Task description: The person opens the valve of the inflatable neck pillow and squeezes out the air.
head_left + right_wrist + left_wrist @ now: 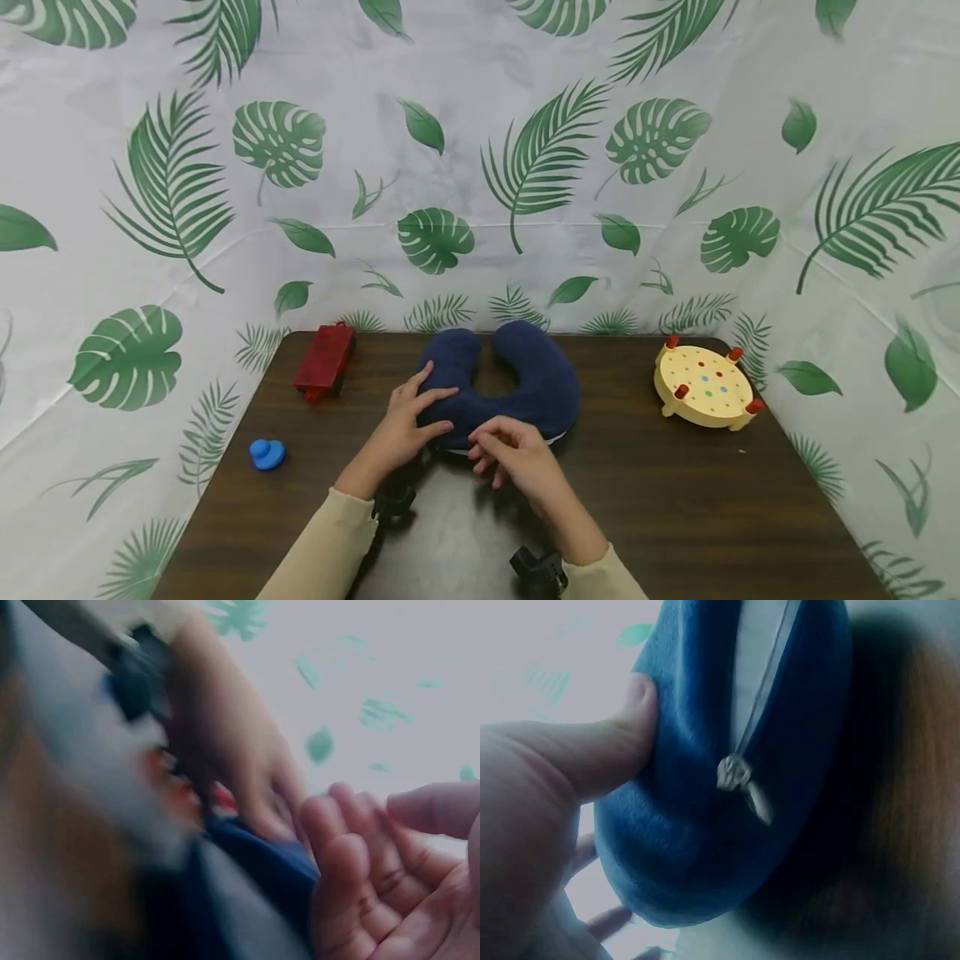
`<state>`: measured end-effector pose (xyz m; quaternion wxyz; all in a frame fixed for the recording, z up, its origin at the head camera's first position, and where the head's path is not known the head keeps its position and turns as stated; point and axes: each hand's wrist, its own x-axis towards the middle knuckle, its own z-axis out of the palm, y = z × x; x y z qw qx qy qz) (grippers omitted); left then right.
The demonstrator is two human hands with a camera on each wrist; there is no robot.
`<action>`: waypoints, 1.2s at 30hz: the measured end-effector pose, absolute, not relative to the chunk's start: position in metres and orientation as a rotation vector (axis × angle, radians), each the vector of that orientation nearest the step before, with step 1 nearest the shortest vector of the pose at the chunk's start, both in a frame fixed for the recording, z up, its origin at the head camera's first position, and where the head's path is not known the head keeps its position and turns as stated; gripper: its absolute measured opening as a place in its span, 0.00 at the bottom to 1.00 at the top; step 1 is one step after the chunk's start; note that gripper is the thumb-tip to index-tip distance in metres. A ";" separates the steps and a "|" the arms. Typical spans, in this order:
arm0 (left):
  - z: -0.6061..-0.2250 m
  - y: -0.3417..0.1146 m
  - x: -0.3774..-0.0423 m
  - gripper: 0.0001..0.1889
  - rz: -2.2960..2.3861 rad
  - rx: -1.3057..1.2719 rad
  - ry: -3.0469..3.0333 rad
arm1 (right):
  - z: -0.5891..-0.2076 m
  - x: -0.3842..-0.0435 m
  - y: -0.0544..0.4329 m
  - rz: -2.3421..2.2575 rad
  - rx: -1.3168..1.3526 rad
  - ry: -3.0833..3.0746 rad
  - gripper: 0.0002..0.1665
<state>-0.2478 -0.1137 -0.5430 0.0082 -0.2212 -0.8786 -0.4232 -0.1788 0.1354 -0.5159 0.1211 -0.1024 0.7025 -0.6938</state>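
Observation:
A dark blue U-shaped neck pillow [517, 400] lies on the table with its opening toward the back wall. My left hand [408, 421] rests on its left side, fingers spread over the top and thumb at the near edge. In the left wrist view the thumb [634, 727] presses the fabric beside a zipper [769, 667], whose metal pull [757, 802] hangs loose at the end of a pale strip. My right hand [517, 454] hovers at the pillow's near edge, fingers loosely bent, thumb close to the index finger. Nothing shows between those fingers [345, 862] in the right wrist view.
On the left of the dark wooden table [675, 517] are a red box-like object [325, 358] and a small blue knobbed piece [267, 454]. A round yellow toy [705, 383] with red pegs stands at the right. A leaf-patterned cloth [480, 167] hangs behind.

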 end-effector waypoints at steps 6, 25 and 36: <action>-0.534 -0.110 -0.245 0.22 -1.144 -0.861 -2.608 | -0.504 -0.205 0.178 -1.901 -0.584 2.533 0.08; -0.558 -0.069 -0.234 0.21 -1.029 -1.083 -2.585 | -0.536 -0.227 0.219 -1.332 -1.060 2.583 0.31; -0.558 -0.069 -0.233 0.15 -1.191 -0.953 -2.439 | -0.541 -0.235 0.213 -1.304 -1.098 2.630 0.30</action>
